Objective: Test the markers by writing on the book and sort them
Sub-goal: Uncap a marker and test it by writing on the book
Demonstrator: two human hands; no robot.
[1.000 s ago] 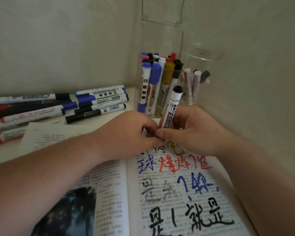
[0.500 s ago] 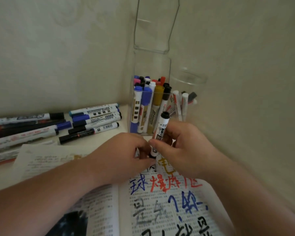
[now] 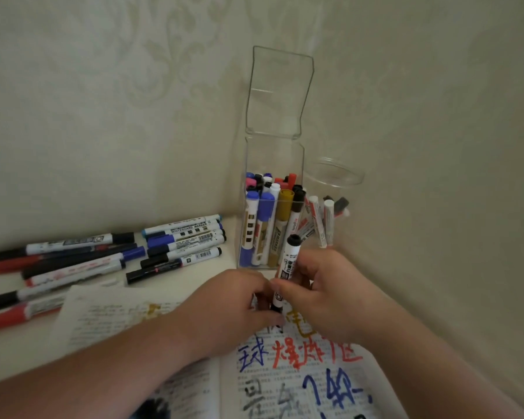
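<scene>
While the right grip (image 3: 325, 293) holds the marker (image 3: 289, 257) upright, the left grip (image 3: 227, 303) pinches its lower end.

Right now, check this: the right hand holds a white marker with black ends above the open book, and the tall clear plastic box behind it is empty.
Wrong on the box. In the head view the tall clear plastic box is not empty: it stands packed with upright markers. Otherwise right: the right hand holds the white marker with black ends above the open book.
</scene>
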